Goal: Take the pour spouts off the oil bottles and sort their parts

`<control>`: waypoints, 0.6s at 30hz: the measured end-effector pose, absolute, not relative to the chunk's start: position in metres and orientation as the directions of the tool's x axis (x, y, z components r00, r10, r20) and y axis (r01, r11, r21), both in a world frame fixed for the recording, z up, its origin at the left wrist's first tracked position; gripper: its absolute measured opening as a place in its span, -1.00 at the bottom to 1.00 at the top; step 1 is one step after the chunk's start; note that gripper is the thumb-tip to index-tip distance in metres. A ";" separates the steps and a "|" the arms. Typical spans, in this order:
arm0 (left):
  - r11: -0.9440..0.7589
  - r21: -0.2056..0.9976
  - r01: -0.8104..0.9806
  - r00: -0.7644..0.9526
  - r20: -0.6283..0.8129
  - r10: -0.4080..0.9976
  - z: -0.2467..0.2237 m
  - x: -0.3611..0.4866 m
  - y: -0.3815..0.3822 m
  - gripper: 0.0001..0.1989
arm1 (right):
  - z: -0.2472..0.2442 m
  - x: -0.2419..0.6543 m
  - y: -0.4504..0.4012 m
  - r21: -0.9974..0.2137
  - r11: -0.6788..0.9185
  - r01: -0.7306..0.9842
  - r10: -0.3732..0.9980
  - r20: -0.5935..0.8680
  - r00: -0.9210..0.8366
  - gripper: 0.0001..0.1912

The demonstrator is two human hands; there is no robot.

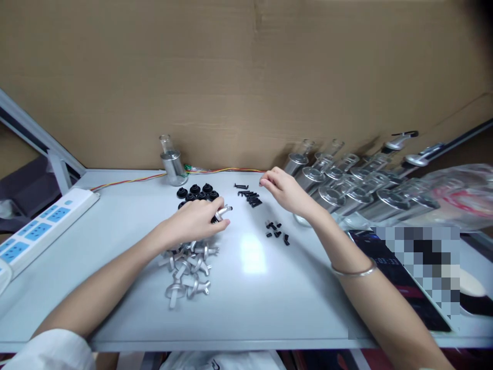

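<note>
My left hand is closed around a silver pour spout, its narrow end pointing right from between thumb and fingers. Just behind that hand stand several black ribbed stoppers, some partly covered by it. Nearer to me lies a loose heap of silver pour spouts. My right hand is raised at the right of the table with its fingertips pinched together; whatever they hold, if anything, is hidden. To its left lie several thin black levers. Small black caps are scattered below it.
Several glass bottles with metal sleeves crowd the right side, some with spouts fitted. One more bottle stands at the back left. A white power strip lies left, a dark tablet-like screen right. Cardboard closes the back.
</note>
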State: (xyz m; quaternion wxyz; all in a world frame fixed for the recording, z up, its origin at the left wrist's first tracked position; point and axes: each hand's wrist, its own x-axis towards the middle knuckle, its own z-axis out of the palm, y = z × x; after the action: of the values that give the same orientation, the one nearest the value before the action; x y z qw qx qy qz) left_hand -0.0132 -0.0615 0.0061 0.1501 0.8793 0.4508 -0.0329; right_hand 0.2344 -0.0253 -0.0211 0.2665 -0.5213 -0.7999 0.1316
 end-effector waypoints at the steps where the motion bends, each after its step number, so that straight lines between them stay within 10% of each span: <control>1: -0.570 0.240 0.786 0.616 -0.214 0.758 0.007 -0.015 -0.061 -0.73 | -0.024 0.238 -0.023 -0.489 0.408 0.771 0.913 0.233 -0.335 -0.82; 11: -0.600 0.356 0.716 0.698 -0.358 0.621 0.011 -0.020 -0.064 -0.80 | -0.050 0.244 -0.017 -0.451 0.406 0.795 0.900 0.044 -0.434 -0.89; 18: -0.619 0.361 0.697 0.717 -0.353 0.601 0.012 -0.017 -0.066 -0.82 | -0.065 0.239 -0.005 -0.442 0.464 0.768 0.882 0.153 -0.445 -0.56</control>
State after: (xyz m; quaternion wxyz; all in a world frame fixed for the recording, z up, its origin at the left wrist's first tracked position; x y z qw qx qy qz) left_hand -0.0173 -0.0661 0.0122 0.2422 0.8942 0.3631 -0.0990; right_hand 0.2390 -0.0046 -0.0647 0.1836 -0.4936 -0.8356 0.1561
